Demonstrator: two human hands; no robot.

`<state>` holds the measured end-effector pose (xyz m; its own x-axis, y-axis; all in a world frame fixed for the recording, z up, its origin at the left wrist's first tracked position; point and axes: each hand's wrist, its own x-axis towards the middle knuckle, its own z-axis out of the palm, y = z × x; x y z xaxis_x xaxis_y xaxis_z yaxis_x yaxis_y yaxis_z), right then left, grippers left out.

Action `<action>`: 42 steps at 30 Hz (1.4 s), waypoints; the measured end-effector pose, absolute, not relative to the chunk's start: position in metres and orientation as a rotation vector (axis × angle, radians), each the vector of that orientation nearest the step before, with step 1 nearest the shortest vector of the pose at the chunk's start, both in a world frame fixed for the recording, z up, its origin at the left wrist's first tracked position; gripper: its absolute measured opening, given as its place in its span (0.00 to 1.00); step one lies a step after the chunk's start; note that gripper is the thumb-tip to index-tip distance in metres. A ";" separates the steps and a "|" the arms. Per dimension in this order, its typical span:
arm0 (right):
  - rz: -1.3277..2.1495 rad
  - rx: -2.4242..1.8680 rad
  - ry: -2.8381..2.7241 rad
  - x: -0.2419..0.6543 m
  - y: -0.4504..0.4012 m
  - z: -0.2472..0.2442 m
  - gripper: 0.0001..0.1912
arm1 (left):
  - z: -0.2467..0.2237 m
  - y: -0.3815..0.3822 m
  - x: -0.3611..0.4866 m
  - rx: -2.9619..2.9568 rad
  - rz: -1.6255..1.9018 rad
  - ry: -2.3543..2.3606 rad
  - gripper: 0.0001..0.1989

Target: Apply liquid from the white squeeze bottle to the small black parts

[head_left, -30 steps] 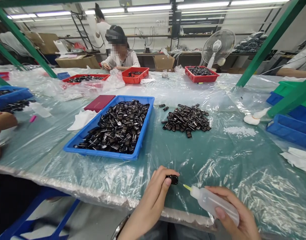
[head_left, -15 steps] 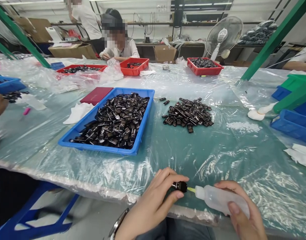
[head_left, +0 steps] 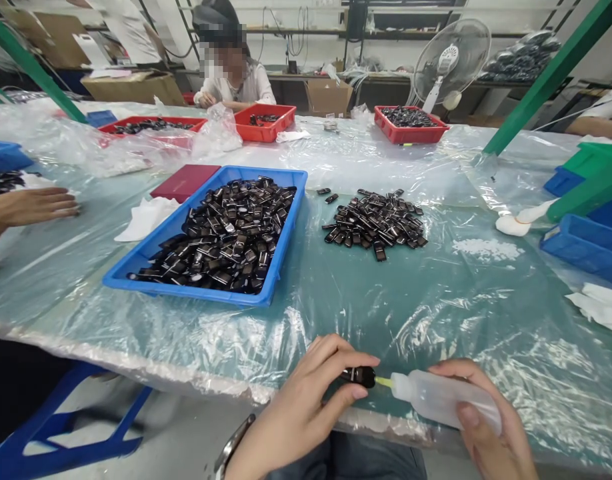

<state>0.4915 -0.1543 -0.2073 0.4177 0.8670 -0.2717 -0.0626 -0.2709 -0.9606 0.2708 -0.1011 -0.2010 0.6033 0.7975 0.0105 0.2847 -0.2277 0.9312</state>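
Since a second ago, the yellow tip (head_left: 385,382) has come up to the black part (head_left: 365,377). Your left grip (head_left: 309,395) pinches that part near the counter (head_left: 336,313) edge; your right grip (head_left: 509,427) wraps the bottle (head_left: 449,398). Step, by judgement: tip to part's end; calls for steady alignment. Part's far end hidden by fingers; actual contact hard to make out.

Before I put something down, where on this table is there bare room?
The widest free patch of plastic sheet lies between the blue tray, the pile of black pieces, your left hand and right hand; it reaches right to the white flakes. Crowded: left of the tray, with white cloth and dark red box, and around the squeeze bottle.
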 end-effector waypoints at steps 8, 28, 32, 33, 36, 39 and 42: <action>1.050 -1.566 -0.771 0.489 -0.156 -0.205 0.27 | -0.202 -0.100 0.271 1.797 0.630 0.879 0.14; 1.068 -1.599 -0.857 0.496 -0.154 -0.204 0.28 | -0.201 -0.100 0.271 1.780 0.617 0.873 0.14; 1.049 -1.638 -0.864 0.498 -0.154 -0.204 0.28 | -0.201 -0.100 0.272 1.771 0.605 0.880 0.14; 1.046 -1.632 -0.870 0.498 -0.154 -0.205 0.28 | -0.200 -0.100 0.272 1.772 0.602 0.885 0.14; 1.034 -1.597 -0.907 0.497 -0.155 -0.206 0.26 | -0.200 -0.101 0.272 1.777 0.586 0.923 0.16; 1.019 -1.560 -0.946 0.496 -0.155 -0.207 0.25 | -0.199 -0.101 0.272 1.783 0.578 0.949 0.16; 1.008 -1.536 -0.938 0.496 -0.155 -0.208 0.26 | -0.198 -0.102 0.271 1.790 0.594 0.949 0.15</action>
